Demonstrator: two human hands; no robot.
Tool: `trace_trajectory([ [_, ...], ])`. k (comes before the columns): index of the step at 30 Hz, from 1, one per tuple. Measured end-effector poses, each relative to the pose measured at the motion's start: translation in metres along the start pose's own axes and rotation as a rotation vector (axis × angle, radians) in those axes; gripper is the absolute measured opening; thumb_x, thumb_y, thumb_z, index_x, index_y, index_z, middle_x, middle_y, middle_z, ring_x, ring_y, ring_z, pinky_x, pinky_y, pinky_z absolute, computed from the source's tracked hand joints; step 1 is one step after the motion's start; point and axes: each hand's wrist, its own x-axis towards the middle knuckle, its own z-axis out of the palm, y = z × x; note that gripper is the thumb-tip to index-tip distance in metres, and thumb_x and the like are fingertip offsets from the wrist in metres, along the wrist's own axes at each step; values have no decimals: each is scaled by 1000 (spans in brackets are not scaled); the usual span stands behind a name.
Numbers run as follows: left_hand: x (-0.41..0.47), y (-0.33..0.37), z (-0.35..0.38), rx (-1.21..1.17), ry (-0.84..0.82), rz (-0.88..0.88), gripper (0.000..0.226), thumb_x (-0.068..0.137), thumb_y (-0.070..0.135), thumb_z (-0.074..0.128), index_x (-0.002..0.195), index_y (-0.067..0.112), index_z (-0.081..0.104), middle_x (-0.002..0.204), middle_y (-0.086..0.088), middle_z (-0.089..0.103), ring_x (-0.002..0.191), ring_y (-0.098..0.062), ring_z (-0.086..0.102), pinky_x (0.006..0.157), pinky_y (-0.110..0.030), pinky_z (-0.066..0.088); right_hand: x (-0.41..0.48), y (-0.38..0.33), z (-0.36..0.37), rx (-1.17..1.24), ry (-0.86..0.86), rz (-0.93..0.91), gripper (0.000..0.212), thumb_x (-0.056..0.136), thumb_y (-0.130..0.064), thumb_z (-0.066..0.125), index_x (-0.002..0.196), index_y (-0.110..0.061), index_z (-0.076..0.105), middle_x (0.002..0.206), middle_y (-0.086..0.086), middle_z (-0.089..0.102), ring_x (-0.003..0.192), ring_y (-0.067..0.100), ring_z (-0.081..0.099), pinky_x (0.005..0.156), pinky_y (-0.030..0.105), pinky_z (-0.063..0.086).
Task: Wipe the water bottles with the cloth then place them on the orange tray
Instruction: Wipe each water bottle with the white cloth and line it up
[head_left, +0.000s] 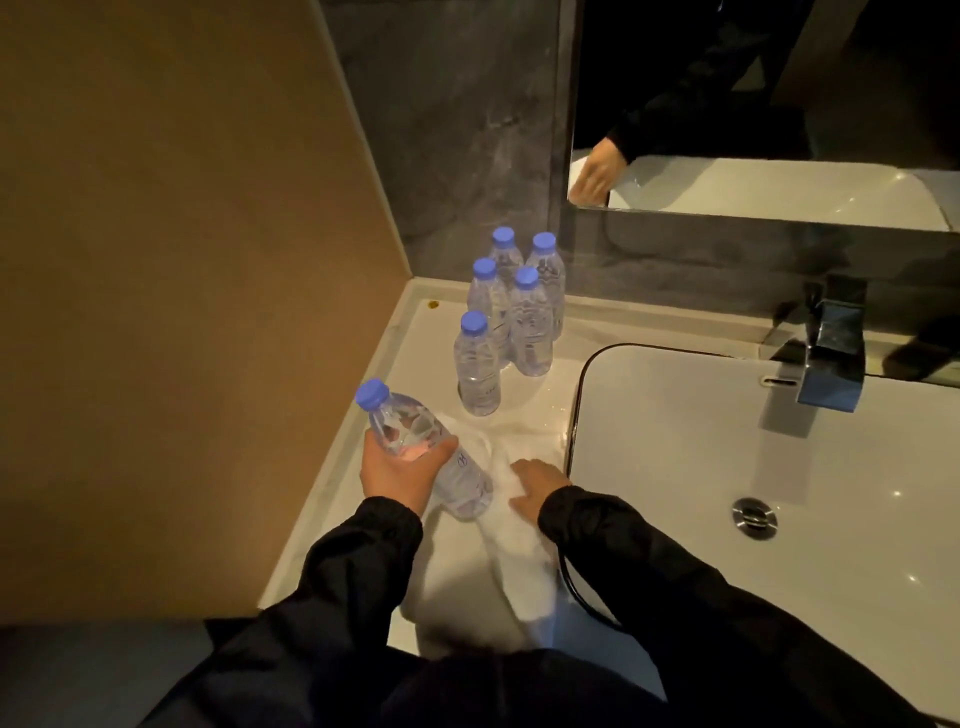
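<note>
Left hand (397, 470): fingers wrapped round a tilted water bottle (431, 452), cap toward the counter's left edge | Right hand (535, 488): fingers spread, flat on white cloth (511, 551) by the sink rim (574, 441) | Five upright bottles (511, 312): counter's (358, 530) far-left corner | Orange tray: not seen.

Held bottle (431, 452): clear plastic, blue cap, tilted with cap up and away, gripped around its middle by the left hand (397, 470). Cloth (511, 525): white, crumpled, lying flat under the right hand (535, 486) and beneath the held bottle's base. Five standing bottles (511, 322): same type, upright, clustered just beyond both hands.
</note>
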Motion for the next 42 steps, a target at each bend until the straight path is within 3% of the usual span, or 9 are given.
trace_trajectory([
  [5,-1,-12,-13,-50,19,-80,62,58,35,84,111,24,55,105,-1,67,94,-20,66,86,-49,56,-12,-16,3,314,277,-82,36,87,-18,60,120,-7,55,127,13,55,118,27,51,94,24,36],
  [9,-3,-19,-21,-143,87,-180,49,68,21,81,111,16,57,105,-8,67,86,-22,68,76,-45,59,-28,-26,18,649,248,-187,13,84,-10,63,90,-18,54,95,4,56,88,17,51,78,20,35],
  [11,-3,-19,-25,-204,132,-221,46,72,17,79,113,13,58,104,-11,67,81,-20,68,71,-42,60,-29,-29,24,755,263,-171,13,86,-8,61,90,-16,52,91,1,54,84,16,50,77,19,38],
  [14,-4,-22,-31,-227,137,-239,43,72,16,79,110,12,60,100,-10,67,87,-26,68,69,-43,60,-23,-33,23,829,314,-96,10,88,-3,55,90,-11,49,83,1,50,77,15,46,58,3,38],
  [18,-6,-31,-37,-342,132,-350,42,74,19,78,109,6,60,104,-16,69,91,-29,69,67,-43,60,-13,-30,14,955,290,24,4,91,-7,53,92,-10,50,77,5,51,64,12,45,57,15,40],
  [22,-11,-36,-41,-514,97,-456,26,82,22,71,101,8,61,103,-18,69,95,-32,68,72,-44,60,-13,-23,12,954,292,84,6,90,-7,55,94,-11,53,69,-1,51,59,10,45,45,6,38],
  [28,-10,-42,-41,-617,155,-511,41,82,23,71,118,9,55,108,-19,68,95,-32,69,75,-48,59,-25,-21,24,776,348,2,19,86,-8,58,104,-4,61,95,6,60,86,21,56,80,26,44],
  [36,-16,-45,-40,-538,139,-454,41,82,19,71,117,3,58,108,-20,68,95,-32,69,59,-38,60,-15,-26,2,568,416,-46,30,85,-9,60,115,-7,62,119,14,64,113,26,57,93,20,37],
  [42,-15,-43,-36,-465,155,-402,48,76,17,76,117,1,57,110,-20,67,94,-31,69,66,-45,60,-24,-29,7,483,401,-52,28,87,-8,57,114,-9,64,116,13,67,112,28,59,94,22,39],
])
